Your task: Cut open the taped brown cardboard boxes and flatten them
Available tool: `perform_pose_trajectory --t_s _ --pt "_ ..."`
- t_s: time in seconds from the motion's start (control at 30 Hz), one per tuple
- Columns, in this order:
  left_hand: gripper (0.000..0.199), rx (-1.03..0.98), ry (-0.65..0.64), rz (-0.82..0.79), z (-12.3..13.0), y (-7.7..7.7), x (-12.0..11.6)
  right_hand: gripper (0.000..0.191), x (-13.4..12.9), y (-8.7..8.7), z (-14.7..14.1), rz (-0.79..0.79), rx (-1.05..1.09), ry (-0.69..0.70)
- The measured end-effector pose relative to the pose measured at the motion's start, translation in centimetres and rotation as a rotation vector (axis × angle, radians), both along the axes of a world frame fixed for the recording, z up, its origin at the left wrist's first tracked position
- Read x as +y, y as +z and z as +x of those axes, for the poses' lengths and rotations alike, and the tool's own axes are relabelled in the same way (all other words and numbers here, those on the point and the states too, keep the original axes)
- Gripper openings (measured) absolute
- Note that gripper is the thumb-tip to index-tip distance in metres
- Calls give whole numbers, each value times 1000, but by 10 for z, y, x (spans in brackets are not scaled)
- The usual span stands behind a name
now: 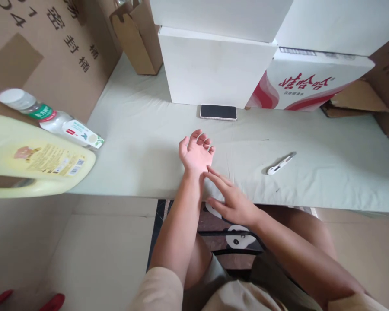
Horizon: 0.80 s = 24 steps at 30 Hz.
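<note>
The cloth looks matt and creased, the phone's screen smooth and glossy, the cutter's handle plastic.

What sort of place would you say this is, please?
Possibly a storage corner with a work table, judging by the large cardboard box, the stacked white boxes and the cloth-covered table.

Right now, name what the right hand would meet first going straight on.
The right hand would meet the left hand near the wrist; they may touch, though depth is unclear.

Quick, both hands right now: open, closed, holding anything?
Left hand: open, palm up, holding nothing.
Right hand: open, holding nothing, up against the left wrist.
</note>
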<state>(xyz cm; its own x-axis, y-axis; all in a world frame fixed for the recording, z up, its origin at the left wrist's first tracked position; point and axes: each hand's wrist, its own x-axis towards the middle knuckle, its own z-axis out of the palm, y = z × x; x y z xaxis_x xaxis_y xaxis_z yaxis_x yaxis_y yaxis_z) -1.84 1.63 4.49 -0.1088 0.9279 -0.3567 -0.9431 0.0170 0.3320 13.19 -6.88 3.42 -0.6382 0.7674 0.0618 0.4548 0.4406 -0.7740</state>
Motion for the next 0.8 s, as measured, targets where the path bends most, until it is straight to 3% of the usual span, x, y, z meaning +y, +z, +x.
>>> perform_pose_trajectory --t_s 0.1,0.13,0.23,0.37,0.67,0.8 --pt "36 -53 -9 12 7 2 2 24 -13 13 24 -143 80 -119" --pt "36 -63 -13 13 9 2 3 24 -19 17 29 -205 106 -162" --pt "39 -71 -35 14 15 2 7 43 -39 26 38 -348 201 -218" --pt "39 -58 -50 22 20 2 13 56 -55 33 42 -307 385 -267" --pt "46 -29 -30 21 22 -2 16 58 -65 54 66 -267 743 -525" --pt "45 -21 -12 18 21 -1 17 58 -66 69 74 -240 840 -474"
